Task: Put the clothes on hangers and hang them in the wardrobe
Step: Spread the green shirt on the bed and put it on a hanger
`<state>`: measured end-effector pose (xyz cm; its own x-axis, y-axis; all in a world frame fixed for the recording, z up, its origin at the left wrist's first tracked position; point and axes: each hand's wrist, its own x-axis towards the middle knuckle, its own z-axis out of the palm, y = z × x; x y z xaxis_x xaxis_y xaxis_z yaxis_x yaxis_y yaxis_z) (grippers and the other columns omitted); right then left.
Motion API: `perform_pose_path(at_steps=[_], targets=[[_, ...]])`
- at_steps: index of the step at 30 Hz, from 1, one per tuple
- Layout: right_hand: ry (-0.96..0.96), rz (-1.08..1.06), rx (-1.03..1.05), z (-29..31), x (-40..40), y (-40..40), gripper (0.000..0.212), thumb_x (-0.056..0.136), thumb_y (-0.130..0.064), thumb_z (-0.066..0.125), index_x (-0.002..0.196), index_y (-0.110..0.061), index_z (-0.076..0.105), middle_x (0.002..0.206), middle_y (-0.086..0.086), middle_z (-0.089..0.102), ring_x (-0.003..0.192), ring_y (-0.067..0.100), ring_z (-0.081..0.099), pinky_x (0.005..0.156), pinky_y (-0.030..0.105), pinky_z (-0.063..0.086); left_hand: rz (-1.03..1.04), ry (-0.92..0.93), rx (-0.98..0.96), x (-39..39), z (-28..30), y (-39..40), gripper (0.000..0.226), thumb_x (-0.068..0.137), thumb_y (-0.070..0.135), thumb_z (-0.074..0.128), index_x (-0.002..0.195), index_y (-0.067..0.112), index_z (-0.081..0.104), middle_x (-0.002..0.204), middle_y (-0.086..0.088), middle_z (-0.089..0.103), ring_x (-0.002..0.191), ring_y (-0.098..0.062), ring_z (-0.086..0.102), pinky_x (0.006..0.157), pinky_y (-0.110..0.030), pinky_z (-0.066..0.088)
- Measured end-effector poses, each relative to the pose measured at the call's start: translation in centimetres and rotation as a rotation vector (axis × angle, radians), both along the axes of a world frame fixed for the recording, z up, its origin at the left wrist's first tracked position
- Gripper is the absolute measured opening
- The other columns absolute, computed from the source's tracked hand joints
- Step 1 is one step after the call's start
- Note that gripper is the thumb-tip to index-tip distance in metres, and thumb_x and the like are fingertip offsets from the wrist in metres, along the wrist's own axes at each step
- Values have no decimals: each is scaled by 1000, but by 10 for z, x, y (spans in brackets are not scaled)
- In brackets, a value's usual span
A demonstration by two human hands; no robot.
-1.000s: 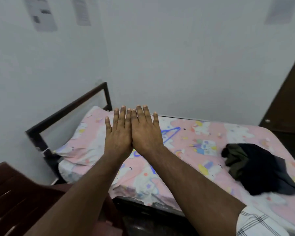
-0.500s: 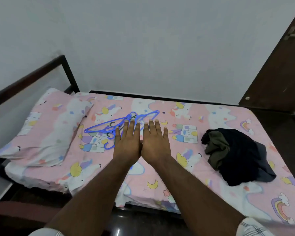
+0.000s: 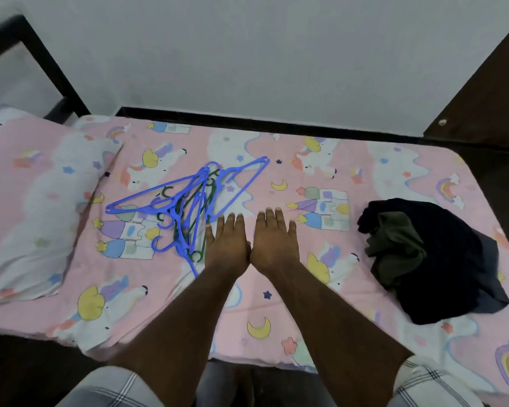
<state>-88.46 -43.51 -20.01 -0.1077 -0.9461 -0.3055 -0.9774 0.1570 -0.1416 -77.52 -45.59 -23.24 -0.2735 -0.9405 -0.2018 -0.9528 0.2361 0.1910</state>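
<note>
The view has tipped down and swung right over the last second: the papers on the wall are gone from sight, the headboard has slid to the 10 o'clock corner, and the whole bed (image 3: 276,289) now fills the frame. That brings both of the task's things into sight at once.

Going left to right: a pillow (image 3: 39,207) lies at 9 o'clock. Right of it, the hangers (image 3: 185,201), a blue tangle with some green ones mixed in, lie on the sheet at about 11 o'clock from centre. Half a second ago the fingertips overlapped them; now the left hand (image 3: 228,245) sits just beside their right edge, fingers straight and together, holding nothing. The right hand (image 3: 274,242) is flat beside it, thumbs touching or nearly so, fingers also straight and empty. Whether the palms rest on the sheet or hover above it I cannot tell.

The clothes (image 3: 429,259), a dark heap with an olive piece in it, lie at 3 o'clock, well apart from the hands. A brown door stands at 2 o'clock.

By my reading, nothing is picked up yet; the task is at its start.
</note>
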Motion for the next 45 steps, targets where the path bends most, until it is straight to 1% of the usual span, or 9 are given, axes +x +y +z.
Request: perform_pose_path(at_steps=[11,16,21,29,32,34,39,43,45], targets=[[-85,-5,146,-116,21,-136,80,101,-48,46,160,-10,6,168,9,3,155,27,-4,123,53,5,95,-16,211,20,-124,-141,75,98,31,55,158,7,16,163,-14,24,151,-32,21,118,-48,31],[-133,-7,173,-162,26,-180,77,101,-41,47,159,-9,7,168,10,4,155,27,-4,123,53,4,167,-15,244,23,-174,-192,77,97,26,57,158,8,13,163,-16,22,150,-33,23,116,-46,35],[-180,1,190,-195,25,-199,72,99,-26,47,159,-9,11,168,11,8,155,28,-1,123,53,6,193,-87,219,17,-211,-230,84,96,40,59,158,11,10,163,-18,19,147,-35,28,113,-49,35],[-257,-62,271,-217,3,-207,76,94,-16,49,159,-9,10,168,8,8,155,26,-2,123,52,6,302,-186,186,2,-233,-247,94,92,25,66,159,14,1,153,-21,32,139,-38,36,109,-52,36],[-279,-95,275,-215,-6,-206,76,92,-14,50,158,-8,13,167,8,11,155,26,0,123,52,7,373,-81,205,-7,-225,-248,100,86,30,74,158,11,7,152,-22,29,140,-39,34,110,-52,37],[-298,-120,264,-211,-13,-206,76,91,-14,50,158,-8,14,167,9,13,155,26,2,123,51,7,413,90,239,-16,-218,-248,100,84,20,75,158,8,9,150,-22,24,137,-39,37,110,-48,38],[-275,-211,215,-195,-43,-197,71,95,-21,48,158,-11,16,166,8,16,155,26,6,124,51,11,247,382,271,-49,-207,-232,95,75,2,67,157,8,18,132,-16,32,103,-38,56,90,-50,54],[-207,-261,220,-183,-84,-178,71,97,-24,49,158,-9,17,166,9,18,154,26,10,123,49,16,65,316,233,-79,-202,-229,93,78,3,63,159,12,19,142,-16,35,124,-41,48,100,-52,47],[-164,-299,193,-179,-106,-165,71,94,-23,50,156,-8,19,164,9,21,153,26,12,122,49,18,16,165,177,-91,-202,-229,100,80,12,67,161,17,9,158,-15,24,144,-43,27,111,-57,33]])
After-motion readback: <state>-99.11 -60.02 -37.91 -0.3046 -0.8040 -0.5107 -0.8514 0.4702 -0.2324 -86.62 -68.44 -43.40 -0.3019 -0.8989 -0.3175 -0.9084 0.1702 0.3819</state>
